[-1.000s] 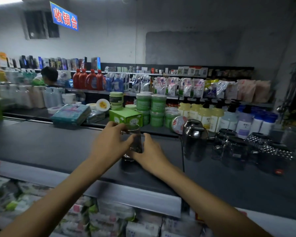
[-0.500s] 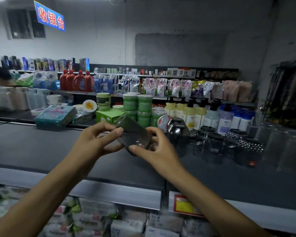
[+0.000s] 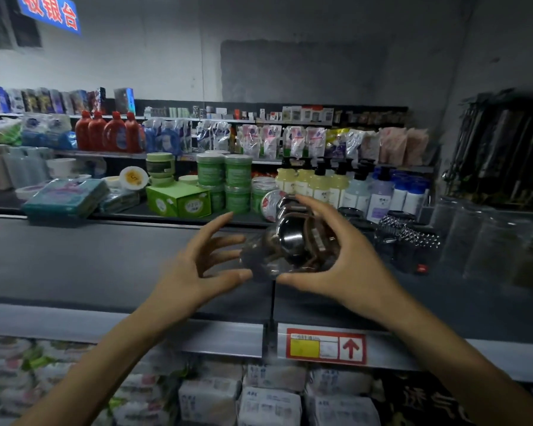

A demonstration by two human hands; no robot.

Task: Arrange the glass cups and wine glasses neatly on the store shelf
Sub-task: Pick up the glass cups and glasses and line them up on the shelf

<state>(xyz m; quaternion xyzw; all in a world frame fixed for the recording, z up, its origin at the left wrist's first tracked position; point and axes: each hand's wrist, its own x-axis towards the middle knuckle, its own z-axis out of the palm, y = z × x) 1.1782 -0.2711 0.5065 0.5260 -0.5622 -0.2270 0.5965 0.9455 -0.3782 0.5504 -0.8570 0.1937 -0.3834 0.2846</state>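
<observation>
A person is holding a clear glass (image 3: 259,259) tilted on its side above the dark shelf (image 3: 90,259), at the centre of the view. The right hand (image 3: 345,265) is gripping it from 3 o'clock, with fingers curled over the top and the thumb pressing underneath. The left hand (image 3: 194,269) is hovering at the glass's 9 o'clock, with fingers spread and straight. Its thumb tip is lying right at the glass's lower edge, though whether it is touching cannot be told through the blur. A steel pot (image 3: 286,238) is showing through the glass.

More glassware is standing on the shelf at 3 o'clock of the held glass. The studded cups (image 3: 413,241) are just beyond the right hand, and the tall tumblers (image 3: 490,241) are farther out toward the edge. At 12 o'clock, on the counter behind, green jars (image 3: 225,176) are sitting stacked. A green box (image 3: 179,201) is sitting at 11 o'clock and pump bottles (image 3: 320,186) at 1 o'clock. At 6 o'clock, a price tag (image 3: 325,345) with a red arrow is hanging on the shelf's front rail.
</observation>
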